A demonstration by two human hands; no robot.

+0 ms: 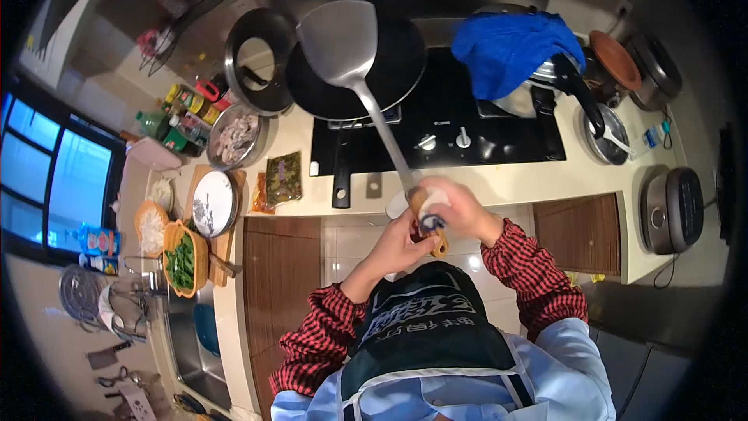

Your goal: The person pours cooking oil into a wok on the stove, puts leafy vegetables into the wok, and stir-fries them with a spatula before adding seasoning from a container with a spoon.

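Note:
A large metal wok spatula (pixel 343 43) is held up in front of me, its broad blade raised over the black wok (pixel 397 70) on the stove. My left hand (pixel 399 247) is closed around the lower end of the handle, where a yellowish tip with a hole shows. Just above it, my right hand (pixel 456 206) is wrapped round the handle, slightly blurred. Something white, perhaps cloth or tissue, shows between the right fingers and the handle; I cannot make out its kind.
A blue cloth (pixel 510 47) covers a pot on the right burner. Along the left counter stand a bowl of raw meat (pixel 236 136), bottles, a white plate (pixel 214 203) on a cutting board, and a basket of greens (pixel 183 261). A rice cooker (pixel 672 210) stands at right.

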